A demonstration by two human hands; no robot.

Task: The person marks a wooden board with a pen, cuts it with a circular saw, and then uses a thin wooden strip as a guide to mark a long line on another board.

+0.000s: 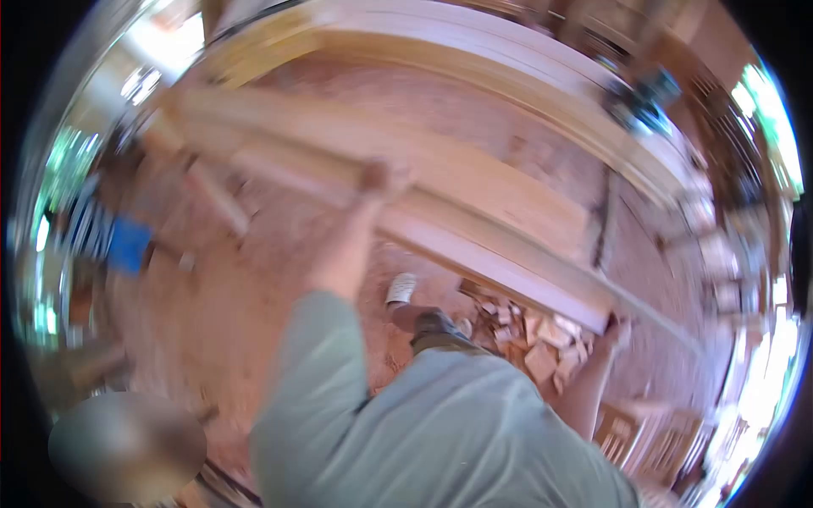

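A long wooden plank (500, 261) runs slantwise in front of me, blurred by motion. My left hand (385, 179) is closed over its far edge, around the middle of its length. At the plank's right end, my right hand (620, 333) grips the corner, with its fingers partly hidden. Just beyond the held plank lies a wider, flat board (508, 206). A thin, straight strip (648, 311) runs along the plank's far side and sticks out past its right end; its kind is too blurred to tell.
Wood offcuts (542, 351) lie in a heap below the plank's right end. Long stacked timber (474, 68) stretches across the back, with a dark green power tool (652, 97) on it. A person in blue shorts (129, 245) is at the left. Slatted wooden pieces (648, 440) stand at lower right.
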